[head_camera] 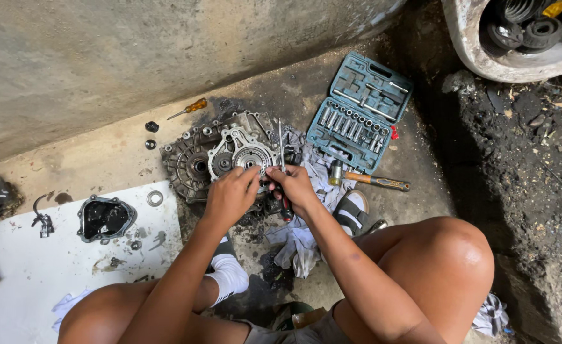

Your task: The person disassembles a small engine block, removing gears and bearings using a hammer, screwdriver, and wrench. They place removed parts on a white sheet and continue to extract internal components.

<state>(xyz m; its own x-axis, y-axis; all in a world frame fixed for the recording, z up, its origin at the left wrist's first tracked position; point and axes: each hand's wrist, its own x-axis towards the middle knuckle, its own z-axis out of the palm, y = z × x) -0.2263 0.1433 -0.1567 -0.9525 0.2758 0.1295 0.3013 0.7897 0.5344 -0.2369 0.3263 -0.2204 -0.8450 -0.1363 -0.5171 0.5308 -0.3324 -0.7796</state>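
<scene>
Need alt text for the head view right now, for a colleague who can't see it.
Both hands work on a greasy metal gearbox housing on the concrete floor: the left hand rests on it, the right hand holds a screwdriver upright. An open socket set case and a hammer lie to the right.

Both hands (262, 191) on gearbox housing (220, 156), socket set (357, 114)

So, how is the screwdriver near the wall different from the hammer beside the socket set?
The screwdriver is thin and short with a clear orange handle; the hammer is thicker and longer, with a dark handle and an orange neck. The screwdriver lies alone on bare concrete near the wall; the hammer lies beside the open socket set case, its head by the rags. Both lie flat on the floor, and neither hand touches them.
</scene>
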